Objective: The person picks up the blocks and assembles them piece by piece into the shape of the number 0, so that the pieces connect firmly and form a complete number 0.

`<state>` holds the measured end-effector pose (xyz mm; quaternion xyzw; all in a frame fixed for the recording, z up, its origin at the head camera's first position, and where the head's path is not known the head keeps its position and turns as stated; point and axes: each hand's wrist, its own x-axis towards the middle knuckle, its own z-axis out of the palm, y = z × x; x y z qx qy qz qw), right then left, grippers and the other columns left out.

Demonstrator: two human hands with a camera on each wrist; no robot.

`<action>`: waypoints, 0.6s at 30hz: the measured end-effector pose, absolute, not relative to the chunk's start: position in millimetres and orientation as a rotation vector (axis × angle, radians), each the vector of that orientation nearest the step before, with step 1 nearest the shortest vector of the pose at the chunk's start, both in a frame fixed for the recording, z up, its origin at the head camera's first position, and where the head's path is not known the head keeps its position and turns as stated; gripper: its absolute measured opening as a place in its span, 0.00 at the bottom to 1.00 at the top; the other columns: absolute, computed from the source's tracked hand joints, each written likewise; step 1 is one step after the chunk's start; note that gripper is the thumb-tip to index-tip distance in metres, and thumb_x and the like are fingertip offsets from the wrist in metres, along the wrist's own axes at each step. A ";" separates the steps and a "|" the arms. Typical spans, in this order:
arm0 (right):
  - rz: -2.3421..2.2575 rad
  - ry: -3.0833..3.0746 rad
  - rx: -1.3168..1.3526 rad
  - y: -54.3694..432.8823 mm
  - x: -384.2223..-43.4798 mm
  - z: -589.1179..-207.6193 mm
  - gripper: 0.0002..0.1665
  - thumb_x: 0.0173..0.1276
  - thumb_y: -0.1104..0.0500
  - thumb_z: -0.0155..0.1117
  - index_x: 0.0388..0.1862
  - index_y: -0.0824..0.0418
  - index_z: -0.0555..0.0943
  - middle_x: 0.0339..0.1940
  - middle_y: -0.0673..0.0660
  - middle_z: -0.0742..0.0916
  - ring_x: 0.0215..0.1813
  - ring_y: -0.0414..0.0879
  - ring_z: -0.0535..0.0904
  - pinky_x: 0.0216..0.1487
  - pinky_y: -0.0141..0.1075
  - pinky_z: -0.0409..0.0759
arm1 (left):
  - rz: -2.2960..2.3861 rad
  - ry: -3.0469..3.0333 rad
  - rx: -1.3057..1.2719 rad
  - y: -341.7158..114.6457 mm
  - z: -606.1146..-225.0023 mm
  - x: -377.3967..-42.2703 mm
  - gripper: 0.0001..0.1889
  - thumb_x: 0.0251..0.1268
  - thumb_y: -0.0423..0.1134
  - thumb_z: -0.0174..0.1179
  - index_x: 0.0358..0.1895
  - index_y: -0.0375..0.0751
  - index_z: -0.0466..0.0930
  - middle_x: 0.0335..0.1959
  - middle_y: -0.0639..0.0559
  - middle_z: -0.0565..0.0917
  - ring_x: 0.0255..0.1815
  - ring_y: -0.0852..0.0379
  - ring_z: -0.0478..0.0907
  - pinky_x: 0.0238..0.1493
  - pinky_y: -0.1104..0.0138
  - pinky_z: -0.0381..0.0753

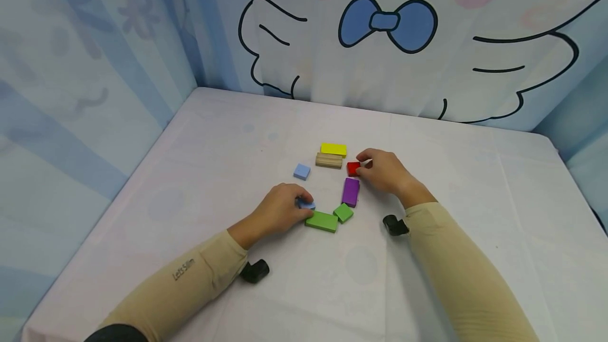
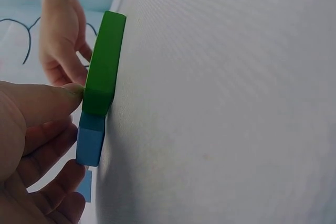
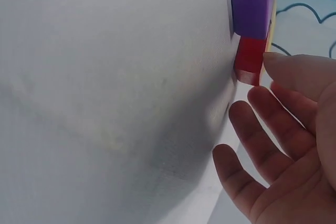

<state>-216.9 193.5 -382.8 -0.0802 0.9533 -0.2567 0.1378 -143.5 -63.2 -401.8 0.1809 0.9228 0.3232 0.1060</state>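
In the head view, my left hand (image 1: 280, 207) holds a small blue block (image 1: 306, 205) between thumb and fingers. The thumb tip lies at the end of a long green block (image 1: 321, 221). Seen from the left wrist, the blue block (image 2: 90, 140) stands end to end with the green one (image 2: 105, 61). My right hand (image 1: 385, 173) is at a red block (image 1: 353, 168), thumb tip at its edge. From the right wrist, the other fingers spread loosely beside the red block (image 3: 251, 61). A purple block (image 1: 350, 192) lies just nearer than the red one.
A small green block (image 1: 343, 212) lies between the long green and purple blocks. Farther back are a yellow block (image 1: 333, 150), a wood-coloured block (image 1: 329, 160) and another blue block (image 1: 301, 171). All lie on a white-covered table (image 1: 190, 173), with a patterned curtain (image 1: 380, 78) behind.
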 end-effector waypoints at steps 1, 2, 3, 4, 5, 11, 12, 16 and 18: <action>-0.746 2.761 -0.233 194.1 -216.7 -382.9 0.23 0.75 0.58 0.58 0.65 0.66 0.75 0.58 0.65 0.82 0.59 0.59 0.77 0.61 0.52 0.75 | 0.950 2.719 0.533 -63.2 -401.8 -143.5 0.11 0.61 0.39 0.72 0.45 0.40 0.87 0.44 0.52 0.85 0.50 0.52 0.78 0.55 0.59 0.76; -0.747 2.762 -0.236 194.5 -216.5 -382.8 0.23 0.75 0.58 0.57 0.65 0.66 0.75 0.58 0.65 0.82 0.59 0.59 0.77 0.61 0.52 0.75 | 0.948 2.720 0.533 -63.1 -401.8 -143.6 0.11 0.61 0.39 0.72 0.45 0.40 0.87 0.44 0.52 0.85 0.50 0.52 0.77 0.55 0.59 0.76; -0.748 2.762 -0.237 195.0 -216.5 -382.9 0.22 0.75 0.58 0.57 0.64 0.66 0.75 0.58 0.66 0.82 0.59 0.59 0.76 0.61 0.52 0.75 | 0.947 2.719 0.533 -63.0 -401.9 -143.6 0.11 0.61 0.39 0.72 0.45 0.40 0.87 0.44 0.51 0.85 0.50 0.52 0.77 0.55 0.59 0.76; -0.746 2.763 -0.241 195.2 -216.6 -382.8 0.22 0.75 0.59 0.57 0.64 0.66 0.76 0.57 0.66 0.82 0.59 0.59 0.76 0.61 0.52 0.75 | 0.946 2.718 0.532 -62.9 -401.8 -143.6 0.11 0.61 0.39 0.72 0.45 0.40 0.87 0.44 0.51 0.85 0.50 0.52 0.77 0.55 0.59 0.76; -0.741 2.764 -0.246 195.5 -216.7 -382.7 0.22 0.75 0.59 0.57 0.64 0.66 0.76 0.57 0.66 0.82 0.59 0.59 0.76 0.61 0.52 0.75 | 0.945 2.718 0.531 -62.8 -401.8 -143.6 0.11 0.61 0.39 0.72 0.45 0.40 0.87 0.44 0.51 0.85 0.50 0.52 0.77 0.55 0.59 0.76; -0.724 2.761 -0.263 194.7 -217.1 -382.0 0.21 0.75 0.59 0.58 0.64 0.65 0.77 0.56 0.66 0.82 0.59 0.60 0.76 0.61 0.52 0.74 | 0.936 2.717 0.529 -62.4 -401.5 -143.7 0.11 0.61 0.39 0.72 0.45 0.41 0.87 0.44 0.52 0.85 0.50 0.52 0.77 0.55 0.58 0.76; -0.722 2.761 -0.268 194.3 -217.1 -381.9 0.21 0.75 0.59 0.58 0.64 0.65 0.77 0.56 0.65 0.83 0.59 0.60 0.76 0.61 0.52 0.74 | 0.935 2.718 0.528 -62.4 -401.5 -143.8 0.11 0.61 0.39 0.72 0.45 0.41 0.87 0.44 0.52 0.85 0.50 0.52 0.77 0.55 0.58 0.76; -0.716 2.763 -0.283 193.8 -217.3 -381.7 0.21 0.75 0.59 0.58 0.63 0.65 0.78 0.55 0.66 0.83 0.57 0.60 0.76 0.60 0.52 0.74 | 0.936 2.720 0.528 -62.6 -401.4 -144.2 0.11 0.61 0.39 0.72 0.45 0.41 0.87 0.44 0.52 0.85 0.50 0.52 0.77 0.55 0.58 0.76; -0.714 2.761 -0.290 193.7 -217.5 -381.8 0.21 0.75 0.59 0.58 0.63 0.65 0.78 0.54 0.66 0.84 0.56 0.59 0.76 0.60 0.52 0.74 | 0.937 2.720 0.527 -62.7 -401.5 -144.3 0.11 0.61 0.39 0.72 0.45 0.41 0.87 0.44 0.52 0.85 0.50 0.52 0.77 0.55 0.58 0.76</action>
